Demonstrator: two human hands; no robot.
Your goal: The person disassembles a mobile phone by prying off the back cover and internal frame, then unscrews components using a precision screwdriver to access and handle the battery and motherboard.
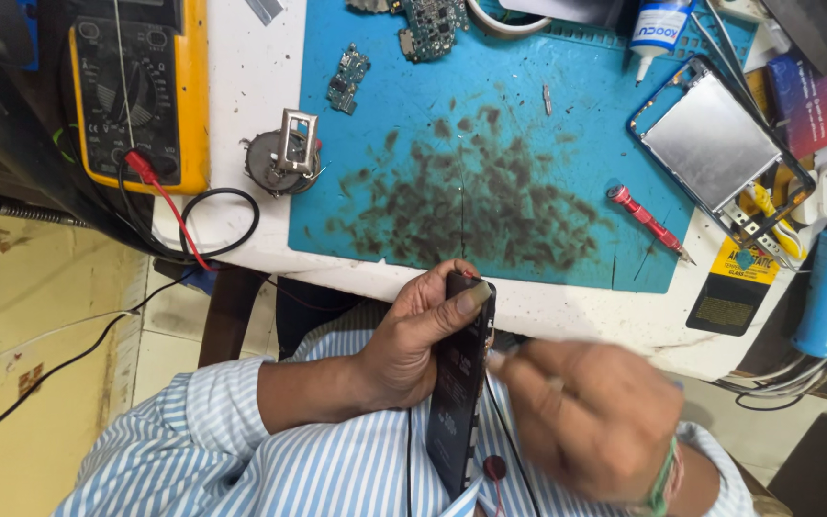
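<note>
My left hand (418, 335) grips a black phone (458, 383) held on edge against my striped shirt, thumb across its upper end. My right hand (591, 412) is blurred just to the right of the phone, its fingertips pointing at the phone's side; whether it pinches a small tool I cannot tell. A green band circles the right wrist. Both hands hover below the front edge of the white bench.
A stained blue work mat (490, 163) lies on the bench with a red screwdriver (645, 220), small circuit boards (347, 78), an opened phone frame (715, 144) and a glue bottle (658, 29). A yellow multimeter (136, 91) with leads and a round metal part (284, 158) sit left.
</note>
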